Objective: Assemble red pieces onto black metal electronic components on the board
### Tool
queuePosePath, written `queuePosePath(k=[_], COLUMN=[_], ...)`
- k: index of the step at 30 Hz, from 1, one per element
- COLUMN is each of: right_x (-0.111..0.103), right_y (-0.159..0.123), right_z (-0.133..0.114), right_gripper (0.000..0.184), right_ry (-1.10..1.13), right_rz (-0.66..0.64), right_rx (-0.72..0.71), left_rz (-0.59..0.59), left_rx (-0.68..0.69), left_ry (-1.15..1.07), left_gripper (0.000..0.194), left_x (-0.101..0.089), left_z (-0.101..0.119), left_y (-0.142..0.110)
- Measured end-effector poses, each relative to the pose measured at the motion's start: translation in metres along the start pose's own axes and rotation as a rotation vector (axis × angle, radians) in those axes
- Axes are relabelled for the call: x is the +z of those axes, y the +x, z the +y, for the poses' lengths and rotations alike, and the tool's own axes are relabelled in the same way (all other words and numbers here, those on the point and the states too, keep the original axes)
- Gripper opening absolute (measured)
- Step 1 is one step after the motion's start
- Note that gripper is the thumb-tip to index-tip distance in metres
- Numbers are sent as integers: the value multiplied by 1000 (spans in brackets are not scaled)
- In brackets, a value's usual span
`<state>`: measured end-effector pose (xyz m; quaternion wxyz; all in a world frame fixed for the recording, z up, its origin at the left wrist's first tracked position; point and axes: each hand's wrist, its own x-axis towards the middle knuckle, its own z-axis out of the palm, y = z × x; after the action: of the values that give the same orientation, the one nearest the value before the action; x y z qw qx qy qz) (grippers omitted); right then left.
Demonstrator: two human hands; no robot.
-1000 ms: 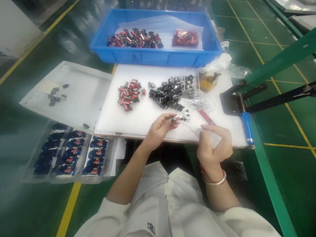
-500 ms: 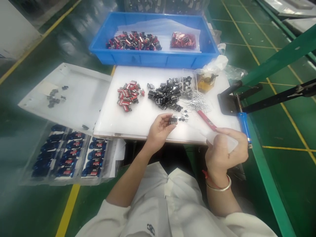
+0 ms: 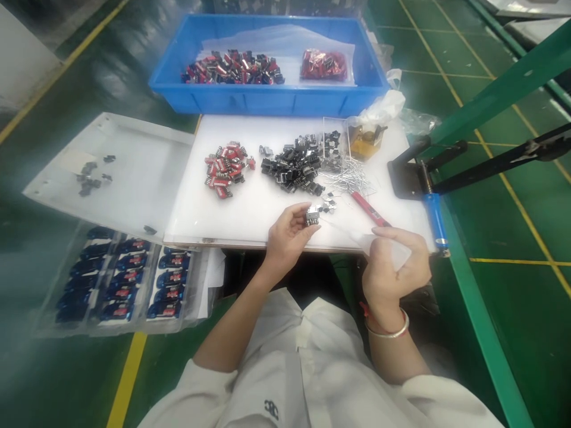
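Observation:
Between the thumb and fingers of my left hand point(image 3: 288, 235) is a small connector-like part point(image 3: 312, 216), a silver-grey face showing with a row of metal contacts below. My right hand point(image 3: 395, 270) is closed around a translucent white squeeze bottle point(image 3: 392, 252) with a long thin nozzle. The nozzle points left, its tip close to the part; whether they touch I cannot tell. Just beyond my left hand lie small metal pieces point(image 3: 329, 204) and a heap of black parts point(image 3: 294, 166). A red box cutter point(image 3: 368, 208) lies beyond my right hand.
A blue bin point(image 3: 267, 101) with red and black parts stands behind the white work board point(image 3: 250, 223). Red parts point(image 3: 225, 166) are piled left, thin wires point(image 3: 345, 177) right. A blue-handled press point(image 3: 435, 220) borders the right. Blister trays point(image 3: 129, 279) sit low left.
The part in my left hand has been turned, from a dark side to a silver-grey face. My right hand has brought the bottle a little left, its nozzle closer to the part.

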<state>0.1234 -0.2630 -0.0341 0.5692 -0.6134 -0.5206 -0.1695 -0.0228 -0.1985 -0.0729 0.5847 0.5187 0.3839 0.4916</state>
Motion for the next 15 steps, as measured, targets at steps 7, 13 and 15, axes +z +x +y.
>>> queuePosePath(k=[7, 13, 15], right_x=[5, 7, 7], right_y=[-3, -5, -6], right_z=[-2, -1, 0], right_gripper=[14, 13, 12], right_ry=[34, 35, 41], right_rz=[-61, -93, -95], right_rx=[-64, -85, -90], left_rz=[-6, -6, -8], left_rx=[4, -4, -5], left_ry=[21, 7, -2], left_gripper=[42, 42, 42], left_x=[0, 0, 0], left_z=[-3, -3, -3], left_y=[0, -1, -1])
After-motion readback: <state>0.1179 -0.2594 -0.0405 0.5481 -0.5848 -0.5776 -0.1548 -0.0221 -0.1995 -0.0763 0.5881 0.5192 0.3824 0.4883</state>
